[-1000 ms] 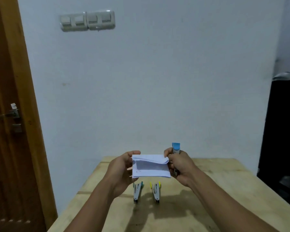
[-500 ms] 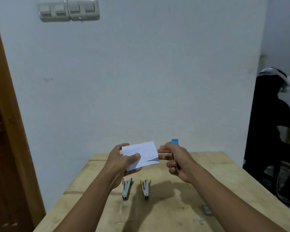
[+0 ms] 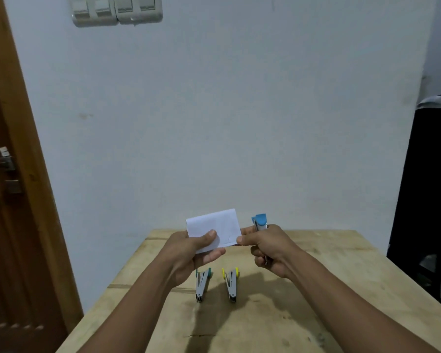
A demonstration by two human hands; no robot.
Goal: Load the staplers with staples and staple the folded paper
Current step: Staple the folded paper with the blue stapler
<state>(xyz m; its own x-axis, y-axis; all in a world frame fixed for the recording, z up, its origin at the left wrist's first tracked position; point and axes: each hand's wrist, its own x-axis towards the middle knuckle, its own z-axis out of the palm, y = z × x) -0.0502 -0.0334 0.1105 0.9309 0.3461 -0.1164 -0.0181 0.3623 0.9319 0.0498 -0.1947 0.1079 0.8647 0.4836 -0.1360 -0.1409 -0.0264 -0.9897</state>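
Observation:
My left hand [image 3: 192, 253] holds a folded white paper [image 3: 215, 226] up above the wooden table [image 3: 316, 289], thumb on its front face. My right hand [image 3: 270, 248] grips a blue-capped stapler [image 3: 260, 221] upright, and its thumb and forefinger pinch the paper's right edge. Two more staplers lie on the table below my hands: a green-capped stapler [image 3: 201, 285] on the left and a yellow-capped stapler [image 3: 231, 282] on the right, both with their metal noses towards me.
A brown wooden door [image 3: 8, 200] with a handle stands at the left. A white wall with light switches [image 3: 116, 10] is behind the table. A dark shape [image 3: 428, 200] stands at the right edge.
The paper has been turned from showing its open folds to a flat face, tilted up. The view has shifted back to the left; a small blue item on the table's right has left view.

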